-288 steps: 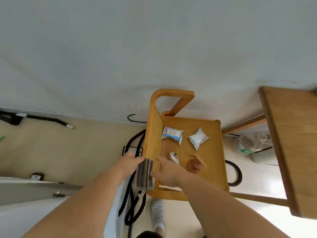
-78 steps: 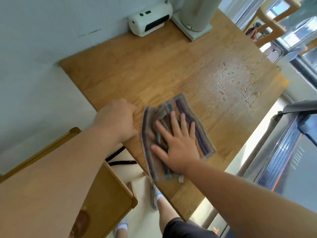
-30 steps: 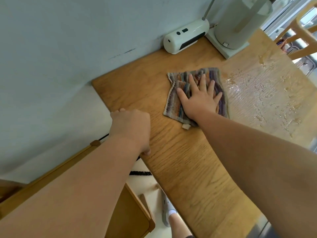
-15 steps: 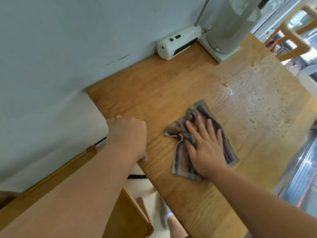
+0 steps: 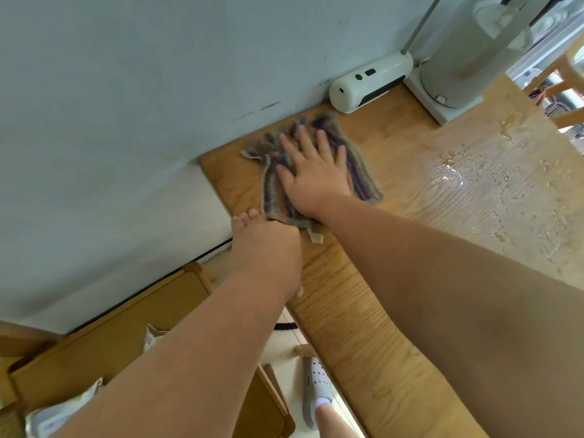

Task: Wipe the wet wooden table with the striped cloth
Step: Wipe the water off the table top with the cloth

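The striped cloth lies crumpled and blurred at the far left corner of the wooden table, close to the wall. My right hand presses flat on the cloth with fingers spread. My left hand grips the table's left edge, fingers curled over it, just touching the cloth's near corner. Water drops and a wet sheen cover the table to the right of the cloth.
A white oblong device and a pale tall appliance on a square base stand against the wall at the back. A wooden cart with packets sits lower left. My shoe is on the floor. Wooden chairs are far right.
My right hand has pushed the cloth away from the middle of the table up to the far left corner by the wall. My left hand stays on the table edge.
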